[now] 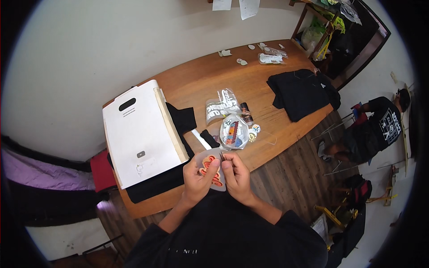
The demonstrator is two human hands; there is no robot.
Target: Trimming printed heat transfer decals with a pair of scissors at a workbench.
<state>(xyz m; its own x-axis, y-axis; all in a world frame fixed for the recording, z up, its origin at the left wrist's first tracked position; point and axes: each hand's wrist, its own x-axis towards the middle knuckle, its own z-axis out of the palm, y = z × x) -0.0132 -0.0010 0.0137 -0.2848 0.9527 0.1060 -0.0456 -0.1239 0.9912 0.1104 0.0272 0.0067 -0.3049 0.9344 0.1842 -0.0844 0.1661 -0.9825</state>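
Close in front of my body, my left hand (196, 183) grips a pale translucent transfer film (217, 186) with red and orange lettering. My right hand (237, 177) is closed at the film's right edge, thumb and fingers pinched together. A slim dark tool (222, 156) shows at its fingertips, too small to tell its kind. Just beyond both hands stands a round white container (241, 142) holding colourful scraps. Cut round stickers (254, 133) lie beside it. Behind are a clear film with white lettering (222, 106) and a small dark can (246, 113).
A large white machine (142, 134) covers the wooden table's left side, with black fabric (183, 117) under it. Folded black garments (300, 94) lie at the right. Cut film pieces (271, 58) sit near the wall. A person (375, 127) sits beyond the table at the right.
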